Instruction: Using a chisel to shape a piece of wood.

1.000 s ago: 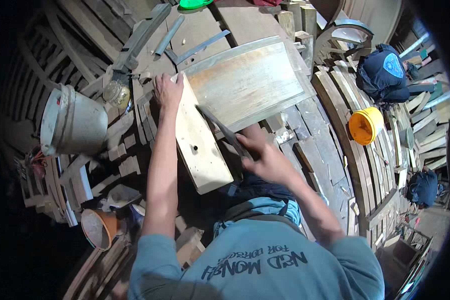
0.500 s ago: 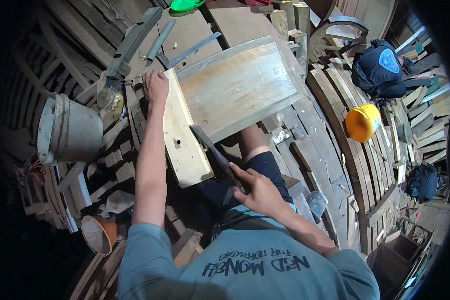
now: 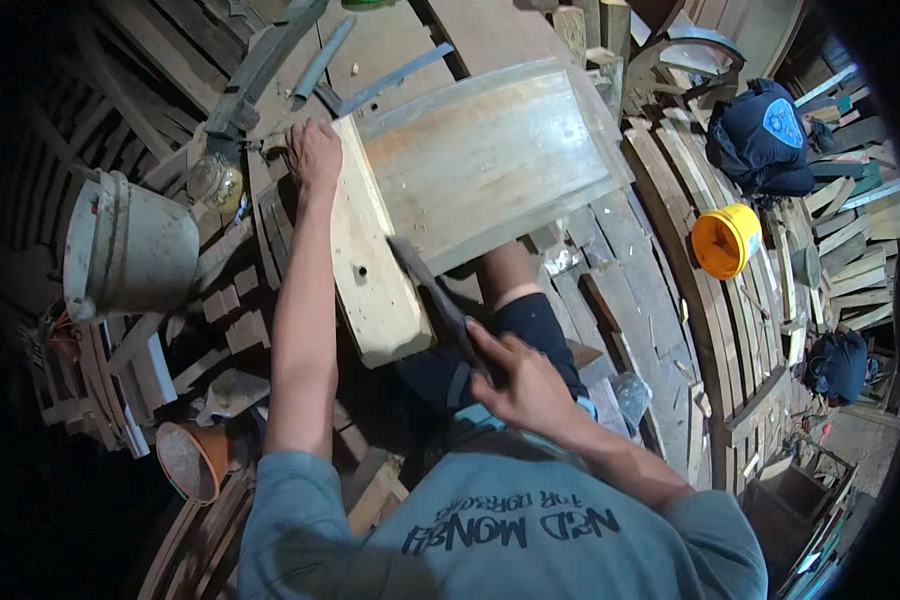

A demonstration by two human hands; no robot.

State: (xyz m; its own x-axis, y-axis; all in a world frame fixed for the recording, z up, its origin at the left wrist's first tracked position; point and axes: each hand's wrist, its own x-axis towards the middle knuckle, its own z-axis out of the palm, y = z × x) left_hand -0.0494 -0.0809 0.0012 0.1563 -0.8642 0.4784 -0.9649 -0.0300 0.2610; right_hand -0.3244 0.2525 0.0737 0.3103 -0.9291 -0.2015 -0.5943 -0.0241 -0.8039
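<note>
My left hand (image 3: 313, 158) grips the far end of a pale, narrow wooden board (image 3: 378, 318), which has a dark hole and slants down toward my body. A long dark flat tool (image 3: 428, 283), its exact kind unclear, is held in my right hand (image 3: 515, 377), its far end at the board's right edge. A flat, weathered rectangular panel (image 3: 485, 145) lies to the right of the board. My legs show beneath the board and panel.
Buckets stand left (image 3: 128, 240), lower left (image 3: 192, 460) and right (image 3: 725, 240). A jar (image 3: 213, 182) and metal strips (image 3: 395, 75) lie beyond my left hand. Stacked timber (image 3: 705, 320) runs along the right. Two people (image 3: 755, 135) (image 3: 835, 365) are at the right.
My right hand moved back toward my body with the tool, then the tool's tip shifted slightly forward along the board's edge. My left hand still grips the board, which sits a little further left in view.
</note>
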